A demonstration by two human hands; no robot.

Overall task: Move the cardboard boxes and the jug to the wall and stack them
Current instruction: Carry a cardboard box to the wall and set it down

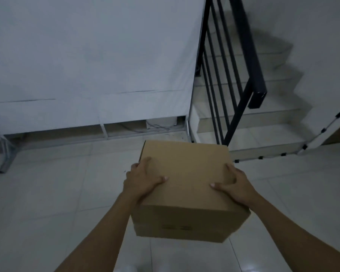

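A plain brown cardboard box (pixel 186 185) is held in the air above the pale tiled floor, in the lower middle of the head view. My left hand (pixel 141 179) grips its left side, thumb lying across the top. My right hand (pixel 234 185) grips the right side the same way. The box is closed, and dark print shows on its near face. No jug and no other box is in view.
A white sheet-covered frame (pixel 86 65) on metal legs (pixel 6 154) fills the left and back. Tiled stairs (pixel 253 130) with a black railing (pixel 243 75) rise at the right. A white trim strip (pixel 326 128) runs along the far right.
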